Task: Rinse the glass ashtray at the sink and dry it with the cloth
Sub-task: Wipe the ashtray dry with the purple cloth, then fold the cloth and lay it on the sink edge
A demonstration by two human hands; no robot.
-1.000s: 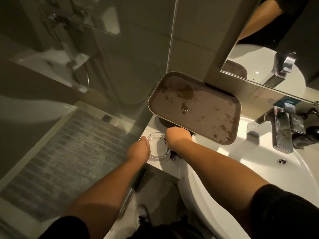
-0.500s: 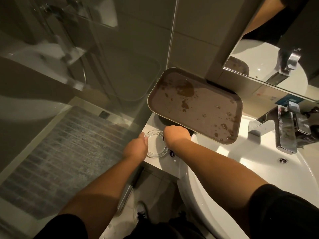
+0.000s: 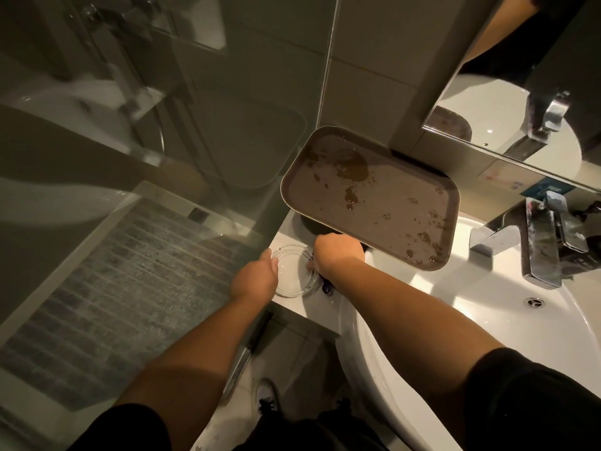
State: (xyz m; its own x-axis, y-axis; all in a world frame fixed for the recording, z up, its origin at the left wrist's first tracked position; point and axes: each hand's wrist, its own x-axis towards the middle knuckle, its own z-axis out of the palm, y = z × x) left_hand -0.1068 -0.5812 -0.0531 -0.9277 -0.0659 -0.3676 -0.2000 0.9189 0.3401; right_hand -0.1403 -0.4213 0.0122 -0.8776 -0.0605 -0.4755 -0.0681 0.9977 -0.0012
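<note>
Both hands, left hand [image 3: 255, 281] and right hand [image 3: 338, 250], closed on opposite rims of the round clear glass ashtray [image 3: 292, 271] at the white sink ledge's [image 3: 312, 305] left corner, where wet glass might slip and shatter.

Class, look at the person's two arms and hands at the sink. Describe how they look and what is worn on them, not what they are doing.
Both forearms are bare from the elbow down. Each upper arm is covered by a short black sleeve: the left sleeve and the right sleeve. The left hand and right hand wear no gloves. No watch, ring or bracelet shows.
</note>
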